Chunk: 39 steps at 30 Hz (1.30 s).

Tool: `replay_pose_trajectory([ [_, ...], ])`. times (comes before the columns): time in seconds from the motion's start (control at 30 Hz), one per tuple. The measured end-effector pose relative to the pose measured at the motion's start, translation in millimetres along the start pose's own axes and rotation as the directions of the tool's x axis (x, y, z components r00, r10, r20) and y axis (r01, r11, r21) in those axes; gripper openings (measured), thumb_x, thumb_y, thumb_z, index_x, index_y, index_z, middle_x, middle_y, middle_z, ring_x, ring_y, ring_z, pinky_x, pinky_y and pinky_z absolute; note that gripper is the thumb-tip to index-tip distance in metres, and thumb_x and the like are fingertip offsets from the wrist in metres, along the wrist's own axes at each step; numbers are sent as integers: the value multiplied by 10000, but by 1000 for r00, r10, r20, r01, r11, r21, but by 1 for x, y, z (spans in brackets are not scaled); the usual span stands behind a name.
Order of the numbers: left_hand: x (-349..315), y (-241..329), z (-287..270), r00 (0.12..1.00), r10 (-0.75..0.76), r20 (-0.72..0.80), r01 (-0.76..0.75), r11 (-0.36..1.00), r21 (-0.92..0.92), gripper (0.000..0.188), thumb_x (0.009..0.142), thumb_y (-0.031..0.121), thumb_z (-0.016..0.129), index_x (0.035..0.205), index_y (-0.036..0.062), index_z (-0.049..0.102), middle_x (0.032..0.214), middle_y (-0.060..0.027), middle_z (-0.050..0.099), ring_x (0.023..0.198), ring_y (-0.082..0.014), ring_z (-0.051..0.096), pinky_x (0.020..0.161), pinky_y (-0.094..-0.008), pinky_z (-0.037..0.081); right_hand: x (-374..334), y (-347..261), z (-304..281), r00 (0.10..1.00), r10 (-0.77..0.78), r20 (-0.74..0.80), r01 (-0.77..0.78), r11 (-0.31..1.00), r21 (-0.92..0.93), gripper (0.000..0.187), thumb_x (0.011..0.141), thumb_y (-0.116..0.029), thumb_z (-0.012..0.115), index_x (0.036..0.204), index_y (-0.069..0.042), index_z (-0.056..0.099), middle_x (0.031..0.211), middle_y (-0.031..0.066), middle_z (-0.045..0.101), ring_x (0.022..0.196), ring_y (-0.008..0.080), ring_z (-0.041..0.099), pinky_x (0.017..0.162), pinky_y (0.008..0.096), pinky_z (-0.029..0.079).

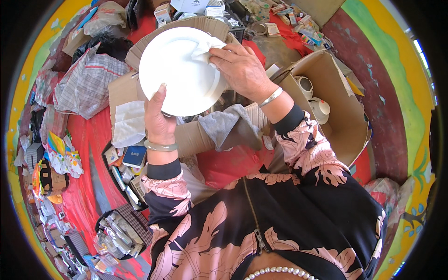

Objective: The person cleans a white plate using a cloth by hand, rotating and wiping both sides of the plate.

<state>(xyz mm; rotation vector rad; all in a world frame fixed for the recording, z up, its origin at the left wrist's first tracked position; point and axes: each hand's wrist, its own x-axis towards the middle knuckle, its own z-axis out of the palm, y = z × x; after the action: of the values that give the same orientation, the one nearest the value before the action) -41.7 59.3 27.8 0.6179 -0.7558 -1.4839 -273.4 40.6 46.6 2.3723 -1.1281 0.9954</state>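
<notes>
My left hand [160, 116] grips a round white plate [177, 74] by its near left rim, the thumb lying over the edge. The plate is held up with its face toward me. In my right hand [243, 70] the fingers are closed on a white tissue [202, 49], pressed to the plate's upper right rim. Behind the plate shows the curved edge of a cardboard box [200, 23], its inside mostly hidden. Below my hands a grey towel [226, 123] drapes over the cardboard.
An open cardboard box [347, 100] on the right holds white cups [320, 110]. At left lie a plaid bag [88, 84] and a black tray [122, 233] of small packets. Red sheeting [84, 172] covers the floor. Small boxes [305, 30] are piled at the far right.
</notes>
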Motion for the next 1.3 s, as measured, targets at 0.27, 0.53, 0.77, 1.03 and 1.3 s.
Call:
replay_pose_trajectory([
  [0.27,4,-3,16,990,84,-113,-103,979,-176,528,879,292,586,1279,-12,426,1216,-116,536,1107,-261,525,957,-384,413,-5,-76,21,992,116,-44,-92,925,368,337,710,-36,622,1045,0,624,1069,134,628,923,330,568,855,368,458],
  [0.53,4,-6,4,986,31,-163,-71,968,-240,529,917,360,489,1300,6,402,1250,-136,507,1110,-279,518,957,-405,411,1,-100,26,995,-100,-29,103,974,203,448,702,-96,586,1148,-55,600,1197,85,577,1051,229,526,876,331,449],
  [0.77,3,28,-14,939,116,-323,-211,937,-277,570,870,375,556,1318,60,398,1277,-146,485,1195,-317,454,960,-497,394,-7,-23,41,988,39,-149,-44,999,-29,327,758,-65,599,1084,-37,614,1079,112,622,1003,278,582,879,374,464],
  [1.03,-18,122,-69,468,750,-468,-806,579,122,612,832,271,579,1327,-9,353,1300,-206,443,1222,-383,427,976,-575,394,66,-35,73,519,550,655,-826,125,550,269,895,-214,554,1031,8,623,899,72,626,735,153,589,612,291,474],
  [1.3,-34,140,-92,367,745,-557,-821,541,183,624,831,267,573,1329,-20,328,1291,-223,433,1218,-379,428,980,-561,397,166,-112,196,567,212,796,-700,-387,601,209,914,-147,470,1085,-58,550,991,62,607,870,199,593,699,371,503],
])
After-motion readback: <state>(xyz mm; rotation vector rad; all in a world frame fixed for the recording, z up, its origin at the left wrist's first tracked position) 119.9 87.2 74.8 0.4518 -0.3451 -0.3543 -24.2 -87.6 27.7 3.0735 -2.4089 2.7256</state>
